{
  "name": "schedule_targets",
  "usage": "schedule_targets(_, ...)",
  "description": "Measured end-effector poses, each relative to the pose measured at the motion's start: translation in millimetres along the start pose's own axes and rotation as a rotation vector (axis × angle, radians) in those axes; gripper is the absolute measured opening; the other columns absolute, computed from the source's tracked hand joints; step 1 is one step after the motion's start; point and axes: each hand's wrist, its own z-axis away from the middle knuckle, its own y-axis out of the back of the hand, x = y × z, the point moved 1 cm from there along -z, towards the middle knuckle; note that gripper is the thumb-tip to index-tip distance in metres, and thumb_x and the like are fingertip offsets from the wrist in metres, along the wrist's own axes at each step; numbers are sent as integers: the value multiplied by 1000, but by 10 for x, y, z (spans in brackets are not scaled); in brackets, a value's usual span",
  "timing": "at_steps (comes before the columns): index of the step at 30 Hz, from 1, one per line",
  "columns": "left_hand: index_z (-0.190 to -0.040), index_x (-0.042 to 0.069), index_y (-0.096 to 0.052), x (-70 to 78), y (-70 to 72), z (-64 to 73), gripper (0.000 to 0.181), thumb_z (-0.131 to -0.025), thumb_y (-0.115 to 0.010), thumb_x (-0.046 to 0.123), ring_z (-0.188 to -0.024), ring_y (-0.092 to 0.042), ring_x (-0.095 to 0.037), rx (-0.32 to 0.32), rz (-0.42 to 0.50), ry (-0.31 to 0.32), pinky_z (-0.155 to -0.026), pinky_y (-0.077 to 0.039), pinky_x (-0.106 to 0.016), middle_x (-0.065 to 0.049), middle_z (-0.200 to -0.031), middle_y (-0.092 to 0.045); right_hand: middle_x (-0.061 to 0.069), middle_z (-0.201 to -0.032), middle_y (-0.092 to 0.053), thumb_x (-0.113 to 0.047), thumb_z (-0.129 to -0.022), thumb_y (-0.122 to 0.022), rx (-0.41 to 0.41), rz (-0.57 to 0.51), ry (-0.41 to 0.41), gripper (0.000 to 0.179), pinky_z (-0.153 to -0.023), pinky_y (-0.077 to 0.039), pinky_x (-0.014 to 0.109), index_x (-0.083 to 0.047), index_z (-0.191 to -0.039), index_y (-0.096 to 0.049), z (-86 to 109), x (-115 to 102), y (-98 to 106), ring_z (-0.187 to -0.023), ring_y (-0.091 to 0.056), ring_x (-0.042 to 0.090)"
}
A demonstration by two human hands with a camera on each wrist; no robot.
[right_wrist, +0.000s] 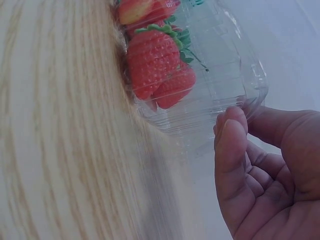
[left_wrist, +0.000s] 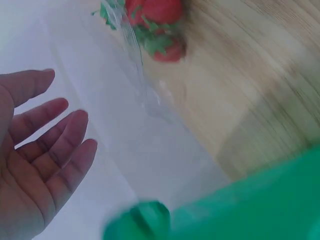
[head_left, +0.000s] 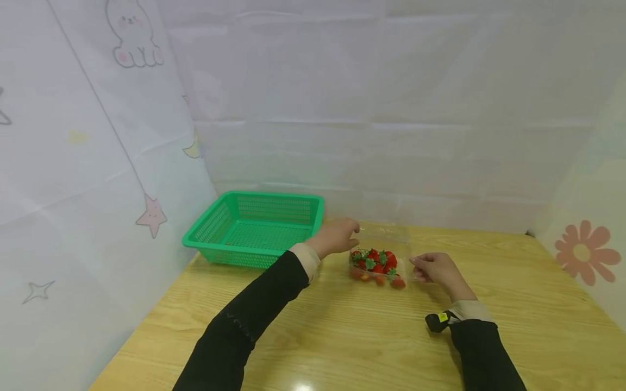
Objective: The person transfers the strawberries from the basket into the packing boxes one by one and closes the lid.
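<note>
Red strawberries [head_left: 375, 262] with green leaves lie in a clear plastic box [head_left: 402, 266], its see-through lid [head_left: 383, 232] raised at the back. My right hand [head_left: 437, 273] pinches the box's right rim between thumb and fingertips, as the right wrist view also shows with the strawberries [right_wrist: 152, 65] behind the clear wall. My left hand [head_left: 336, 237] hovers at the box's left side, fingers loosely bent. In the left wrist view that hand [left_wrist: 47, 150] holds nothing and is apart from the box's clear edge [left_wrist: 132, 50].
A green plastic basket [head_left: 254, 252] with slotted walls stands left of the box, close to my left forearm. Both rest on a wooden table [head_left: 352, 336]. White printed sheets [head_left: 391, 108] hang behind and at the sides. A black wrist device [head_left: 437, 322] sits at my right cuff.
</note>
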Motion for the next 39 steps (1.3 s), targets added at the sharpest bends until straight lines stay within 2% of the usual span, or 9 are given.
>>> schedule_targets(5,-121,9,-67,-260,154,227,32,-96,-65,29,-99,-64,-20,119,-28,68,-77,-53,-31,-7,-118,-65,14,-87,-66,-24,-102,-55,-1,-4,-7,46,-66,-57,33,16,-123,-53,1,21,7,-69,-63,15)
schedule_targets(9,-119,7,-68,-551,245,417,31,-95,-65,26,-100,-63,-23,199,1,131,-82,-53,-35,-10,-115,-65,14,-86,-65,-25,-101,-55,0,-4,-5,46,-66,-57,33,16,-122,-53,4,24,18,-69,-63,17)
schedule_targets(15,-118,5,-68,-998,338,761,30,-95,-67,23,-104,-61,-27,230,40,238,-85,-51,-40,-13,-115,-65,16,-88,-66,-25,-101,-56,1,-16,-4,45,-66,-57,34,16,-121,-54,5,18,0,-69,-64,17)
schedule_targets(23,-118,-2,-67,-1595,420,1249,31,-94,-67,19,-96,-64,-33,258,36,388,-79,-53,-46,-19,-115,-65,17,-89,-66,-25,-101,-56,-2,-25,-8,46,-66,-57,34,16,-122,-54,22,32,-16,-70,-64,18)
schedule_targets(27,-117,-5,-66,-1859,411,1404,32,-94,-66,18,-94,-64,-36,243,59,429,-79,-53,-48,-23,-115,-64,17,-88,-65,-27,-101,-56,0,-17,-8,46,-66,-57,35,15,-121,-55,28,36,9,-71,-64,20)
schedule_targets(30,-116,-8,-65,-1997,395,1488,34,-94,-66,18,-98,-63,-39,183,83,465,-82,-51,-50,-25,-116,-63,16,-88,-66,-26,-101,-56,5,-16,-8,45,-65,-57,35,15,-120,-55,37,42,25,-71,-64,20)
schedule_targets(35,-114,-10,-65,-2149,332,1594,35,-93,-67,17,-102,-61,-42,67,140,524,-84,-50,-52,-27,-115,-63,16,-89,-66,-24,-101,-56,15,-15,-2,44,-66,-57,34,16,-120,-55,41,70,26,-72,-64,18)
schedule_targets(39,-113,-11,-64,-2223,269,1629,35,-92,-67,17,-100,-61,-40,-9,167,556,-82,-51,-51,-27,-114,-63,18,-91,-66,-24,-101,-56,19,-13,-7,44,-66,-56,34,16,-120,-54,42,86,23,-72,-63,17)
